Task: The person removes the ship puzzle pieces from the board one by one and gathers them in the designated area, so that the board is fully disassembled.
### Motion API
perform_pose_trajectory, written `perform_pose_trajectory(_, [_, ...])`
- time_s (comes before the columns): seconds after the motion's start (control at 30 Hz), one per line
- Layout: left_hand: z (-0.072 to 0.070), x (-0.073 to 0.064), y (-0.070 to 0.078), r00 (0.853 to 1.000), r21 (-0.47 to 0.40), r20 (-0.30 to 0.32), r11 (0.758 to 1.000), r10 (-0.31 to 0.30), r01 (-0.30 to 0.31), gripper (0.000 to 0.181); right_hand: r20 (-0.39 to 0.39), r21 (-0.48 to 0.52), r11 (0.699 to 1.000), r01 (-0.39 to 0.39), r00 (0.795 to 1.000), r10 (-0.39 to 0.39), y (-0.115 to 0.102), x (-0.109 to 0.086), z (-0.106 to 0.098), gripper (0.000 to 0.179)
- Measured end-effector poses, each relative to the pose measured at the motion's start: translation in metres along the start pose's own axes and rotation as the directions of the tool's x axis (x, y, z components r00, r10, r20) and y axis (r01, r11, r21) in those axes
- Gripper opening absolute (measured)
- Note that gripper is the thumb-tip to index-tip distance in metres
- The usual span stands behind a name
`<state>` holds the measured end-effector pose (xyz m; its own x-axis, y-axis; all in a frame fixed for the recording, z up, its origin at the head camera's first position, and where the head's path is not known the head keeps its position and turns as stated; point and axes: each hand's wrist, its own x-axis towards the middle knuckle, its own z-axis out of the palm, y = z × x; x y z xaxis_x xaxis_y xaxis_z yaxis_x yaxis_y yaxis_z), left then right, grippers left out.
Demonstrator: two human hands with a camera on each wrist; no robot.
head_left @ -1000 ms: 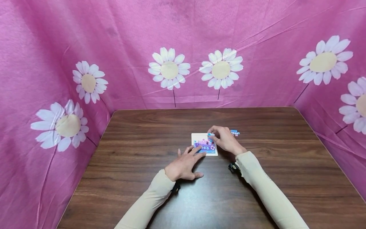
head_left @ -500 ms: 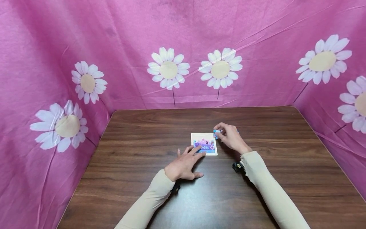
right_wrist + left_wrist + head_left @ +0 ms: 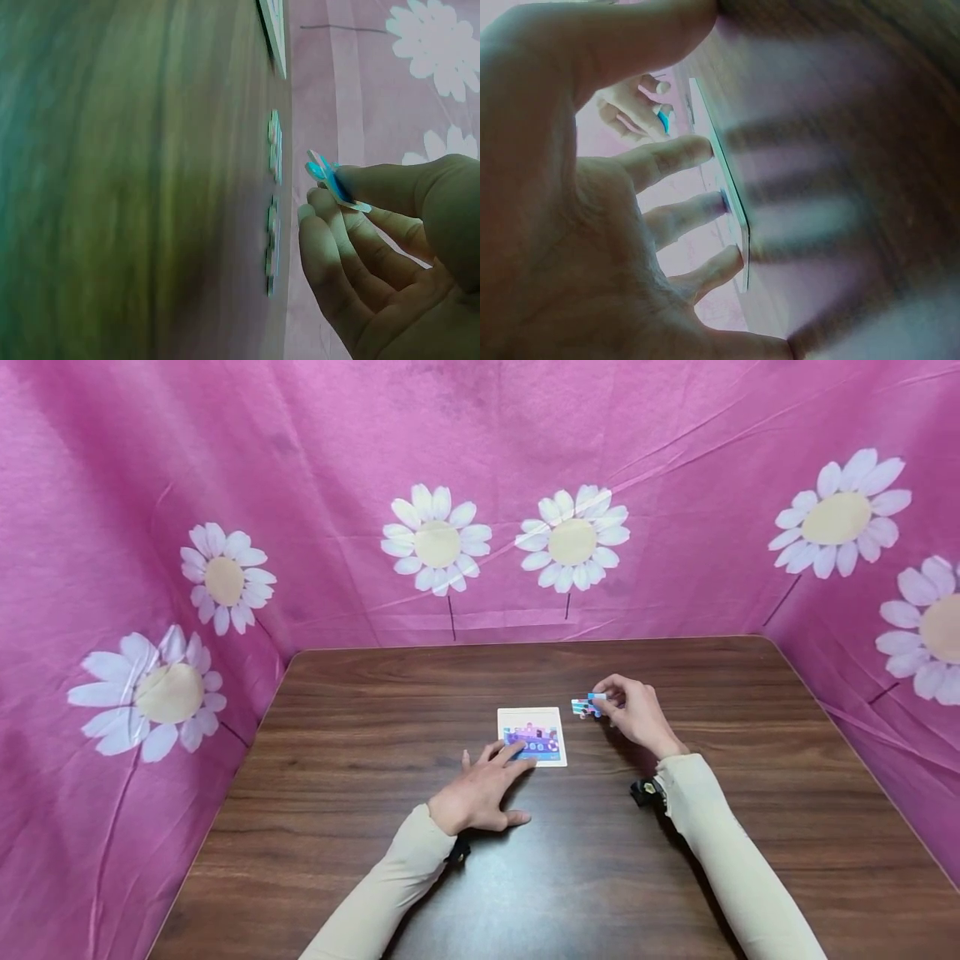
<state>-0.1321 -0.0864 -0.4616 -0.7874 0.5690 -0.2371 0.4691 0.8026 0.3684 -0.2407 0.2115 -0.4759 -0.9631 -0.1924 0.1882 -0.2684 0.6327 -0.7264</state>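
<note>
A square jigsaw board (image 3: 551,717) with a pale frame lies flat on the table, a purple boat picture filling its lower part and its upper part bare. My left hand (image 3: 480,789) rests on its near left side with spread fingers, fingertips on the board's edge in the left wrist view. Right of the board, my right hand (image 3: 639,717) pinches a blue jigsaw piece (image 3: 330,180) between thumb and fingers, held above the table. Beside that hand a loose jigsaw piece (image 3: 580,708) lies on the table; the right wrist view shows another loose piece (image 3: 272,251) there, edge-on.
The brown wooden table (image 3: 360,727) stretches around the board on all sides. A pink curtain (image 3: 322,460) with white daisies hangs behind its far edge and along both sides.
My right hand has moved right, from over the board's upper right corner to beside it. A loose piece now shows on the table by the board. The left hand has stayed in place.
</note>
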Motion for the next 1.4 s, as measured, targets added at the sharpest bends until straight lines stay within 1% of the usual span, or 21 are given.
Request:
perform_pose_trajectory(0.1, [0.001, -0.001, -0.002, 1.000, -0.013, -0.003, 1.000, -0.004, 0.004, 0.083, 0.001, -0.008, 1.000, -0.020, 1.000, 0.020, 0.003, -0.001, -0.005, 0.014])
perform_pose_trajectory(0.23, [0.002, -0.004, -0.004, 1.000, -0.029, -0.005, 1.000, -0.013, 0.013, 0.083, -0.009, -0.045, 0.998, -0.050, 0.999, 0.049, 0.005, -0.001, -0.009, 0.014])
perform_pose_trajectory(0.43, [0.003, -0.006, -0.004, 1.000, -0.038, 0.001, 0.999, -0.013, 0.013, 0.084, -0.048, -0.118, 0.991, -0.065, 0.997, 0.060, 0.013, -0.005, -0.013, 0.014])
perform_pose_trajectory(0.57, [0.001, -0.004, -0.005, 1.000, -0.050, 0.007, 0.999, -0.006, 0.007, 0.084, -0.070, -0.122, 0.988, -0.095, 0.994, 0.086, 0.019, -0.009, -0.019, 0.015])
perform_pose_trajectory(0.7, [-0.001, -0.002, -0.005, 1.000, -0.045, 0.004, 0.999, -0.006, 0.006, 0.080, -0.058, -0.083, 0.988, -0.133, 0.990, 0.129, 0.023, -0.011, -0.026, 0.016])
perform_pose_trajectory(0.8, [-0.004, 0.000, -0.005, 1.000, -0.037, -0.002, 0.999, -0.005, 0.005, 0.076, -0.030, -0.067, 0.985, -0.159, 0.987, 0.157, 0.026, -0.012, -0.030, 0.018])
perform_pose_trajectory(0.93, [-0.007, 0.003, -0.002, 1.000, -0.030, -0.009, 1.000, -0.004, 0.004, 0.070, 0.003, -0.089, 0.978, -0.191, 0.981, 0.192, 0.030, -0.012, -0.034, 0.020])
perform_pose_trajectory(1.03, [-0.011, 0.005, 0.000, 1.000, -0.016, -0.015, 1.000, 0.001, -0.001, 0.065, 0.003, -0.134, 0.973, -0.189, 0.982, 0.191, 0.031, -0.011, -0.038, 0.021])
perform_pose_trajectory(1.17, [-0.013, 0.006, 0.001, 1.000, 0.002, -0.018, 1.000, 0.005, -0.005, 0.063, 0.002, -0.180, 0.970, -0.164, 0.986, 0.167, 0.032, -0.010, -0.040, 0.019])
perform_pose_trajectory(1.23, [-0.013, 0.007, 0.001, 1.000, 0.008, -0.019, 1.000, 0.008, -0.008, 0.064, 0.009, -0.182, 0.970, -0.161, 0.986, 0.165, 0.033, -0.009, -0.041, 0.019])
perform_pose_trajectory(1.4, [-0.011, 0.008, -0.002, 0.999, 0.056, -0.040, 0.998, 0.034, -0.032, 0.064, 0.017, -0.157, 0.975, -0.159, 0.986, 0.164, 0.034, -0.008, -0.040, 0.020])
